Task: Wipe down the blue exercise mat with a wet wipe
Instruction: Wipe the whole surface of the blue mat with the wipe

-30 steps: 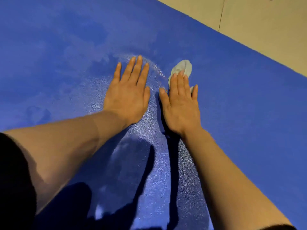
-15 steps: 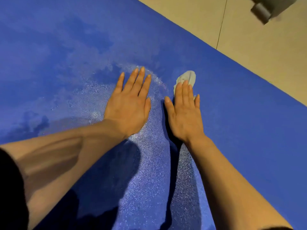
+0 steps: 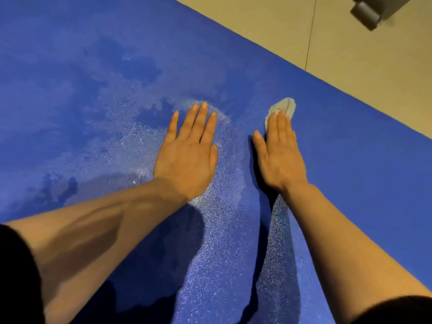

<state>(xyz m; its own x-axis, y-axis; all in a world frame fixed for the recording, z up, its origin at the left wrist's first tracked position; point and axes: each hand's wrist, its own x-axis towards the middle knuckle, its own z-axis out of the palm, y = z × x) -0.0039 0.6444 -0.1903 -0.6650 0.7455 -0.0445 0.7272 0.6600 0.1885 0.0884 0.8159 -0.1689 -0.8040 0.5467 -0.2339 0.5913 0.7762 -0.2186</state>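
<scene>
**Wipe pressed flat under straight fingers, mat steadied by the other palm**

The blue exercise mat [image 3: 350, 160] is spread on a beige floor [image 3: 374, 73], its far edge running diagonally across the upper right of the view. The wet wipe [image 3: 284, 106] is bunched into a small pale wad and lies on the mat, pinned beneath the fingertips of the right hand [image 3: 280, 155]. That hand is laid out flat, fingers straight and close together, nothing curled round the wipe; it is merely pressed down. Such a flat press is probably chosen so that the load is spread over the wad and the wipe is kept in full contact with the textured surface while it is slid.

The left hand [image 3: 187, 157] is set palm-down just beside it, fingers extended and slightly spread, with nothing held. It is judged to serve as a brace: body weight is carried through it and the mat is kept from creeping under the strokes.

A glistening, damp patch [image 3: 222, 230] is seen between and below the hands, with patchy marks further left, so that area is taken as already wiped. The dry-looking strip toward the far edge appears not yet covered. A grey object [image 3: 367, 12] is glimpsed on the floor at the upper right; what it is cannot be told
</scene>
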